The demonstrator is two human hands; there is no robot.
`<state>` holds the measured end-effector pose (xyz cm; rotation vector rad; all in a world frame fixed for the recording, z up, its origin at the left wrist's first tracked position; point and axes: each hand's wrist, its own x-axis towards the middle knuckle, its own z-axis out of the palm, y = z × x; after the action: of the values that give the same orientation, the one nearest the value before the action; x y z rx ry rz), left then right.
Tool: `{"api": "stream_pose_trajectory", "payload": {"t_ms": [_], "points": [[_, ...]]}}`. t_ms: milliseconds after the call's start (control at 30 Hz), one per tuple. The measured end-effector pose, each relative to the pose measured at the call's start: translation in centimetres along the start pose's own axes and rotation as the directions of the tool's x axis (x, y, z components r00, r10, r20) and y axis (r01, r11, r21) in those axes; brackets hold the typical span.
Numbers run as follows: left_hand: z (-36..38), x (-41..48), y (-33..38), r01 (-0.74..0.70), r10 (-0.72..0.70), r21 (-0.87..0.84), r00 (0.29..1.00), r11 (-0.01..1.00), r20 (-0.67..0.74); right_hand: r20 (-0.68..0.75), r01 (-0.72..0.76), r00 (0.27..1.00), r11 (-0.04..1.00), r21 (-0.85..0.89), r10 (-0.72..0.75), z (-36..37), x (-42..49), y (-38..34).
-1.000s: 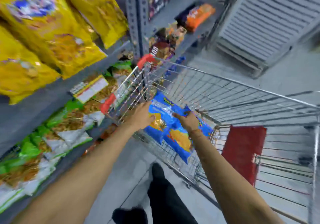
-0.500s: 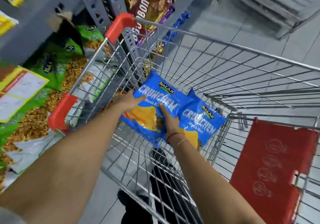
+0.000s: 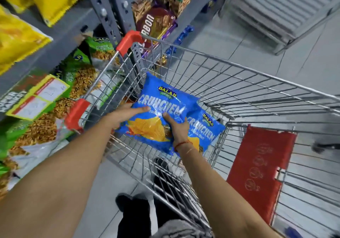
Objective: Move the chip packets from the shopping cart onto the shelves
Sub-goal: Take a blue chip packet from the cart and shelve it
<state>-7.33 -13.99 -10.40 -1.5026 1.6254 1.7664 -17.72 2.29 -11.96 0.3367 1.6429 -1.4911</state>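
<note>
Inside the wire shopping cart [image 3: 239, 83], near its left wall, two blue Crunchem chip packets [image 3: 158, 112] lie overlapped, their long axes running from the cart's far left down toward the near right. The printed tops point up and away from the person, so the white lettering reads upright. The upper packet is glossy blue with a green-and-yellow Balaji badge and a picture of ridged orange chips (the second one [image 3: 207, 127] peeks out beneath it on the right, same design). The left hand [image 3: 127, 114] grips the upper packet's left edge, thumb on its face; the right hand [image 3: 176, 125] presses down on the packet's front, fingers spread. Green snack bags [image 3: 77, 72] sit on the shelf [image 3: 60, 40] just left of the cart.
</note>
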Motion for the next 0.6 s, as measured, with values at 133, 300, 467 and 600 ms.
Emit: {"api": "stream_pose_trajectory", "payload": {"t_ms": [133, 300, 467, 600], "points": [[-1.0, -4.7, 1.1, -0.085, 0.082, -0.073, 0.996, 0.994, -0.037, 0.066, 0.141, 0.988, 0.987, -0.073, -0.136, 0.4, -3.4, -2.7], [-1.9, -12.1, 4.5, -0.313, 0.304, -0.133, 0.949, 0.940, -0.085, 0.116, 0.375, 0.923, 0.924, -0.070, -0.366, 1.2, -8.5, -8.0], [-2.9, -20.7, 8.1, -0.608, 0.579, -0.043, 0.773, 0.793, -0.260, 0.216, 0.590, 0.786, 0.807, 0.014, -0.579, 1.9, -15.7, -14.4], [-4.8, -28.2, 11.3, -0.763, 0.716, 0.030, 0.591, 0.646, -0.372, 0.249, 0.728, 0.642, 0.678, 0.101, -0.725, 3.5, -22.6, -19.9]]}}
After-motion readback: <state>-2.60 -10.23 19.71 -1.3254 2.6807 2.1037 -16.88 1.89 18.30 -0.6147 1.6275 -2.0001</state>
